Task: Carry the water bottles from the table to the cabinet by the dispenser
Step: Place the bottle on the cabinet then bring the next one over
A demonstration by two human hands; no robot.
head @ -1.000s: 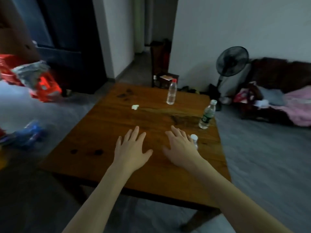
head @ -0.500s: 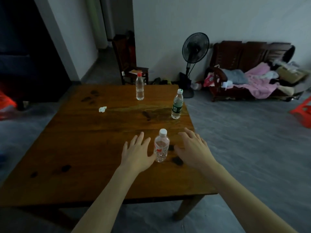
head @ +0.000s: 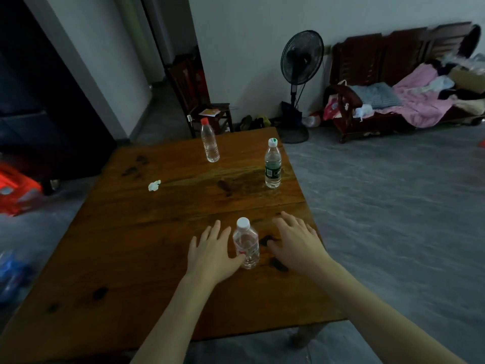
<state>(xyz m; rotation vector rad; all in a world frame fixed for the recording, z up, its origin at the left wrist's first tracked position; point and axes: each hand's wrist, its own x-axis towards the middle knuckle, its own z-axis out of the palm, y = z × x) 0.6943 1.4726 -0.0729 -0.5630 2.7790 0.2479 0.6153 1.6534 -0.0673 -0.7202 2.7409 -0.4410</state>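
Note:
Three water bottles stand upright on the wooden table (head: 131, 245). A small white-capped bottle (head: 246, 244) is nearest me, between my hands. My left hand (head: 212, 252) lies flat with straight fingers, its thumb touching the bottle's left side. My right hand (head: 296, 241) hovers just right of that bottle, fingers spread, apart from it. A green-labelled bottle (head: 273, 164) stands near the table's right edge. A red-capped bottle (head: 209, 141) stands at the far end. No cabinet or dispenser is in view.
A crumpled white tissue (head: 154, 185) lies left of centre on the table. Beyond it stand a wooden chair (head: 202, 101), a black standing fan (head: 300, 74) and a dark bench heaped with clothes (head: 409, 101). Red bags (head: 15, 190) lie on the grey floor at left.
My view has swung right and tilted, uncovering the near bottle. Both hands have closed in on it a little, and my left thumb now touches it.

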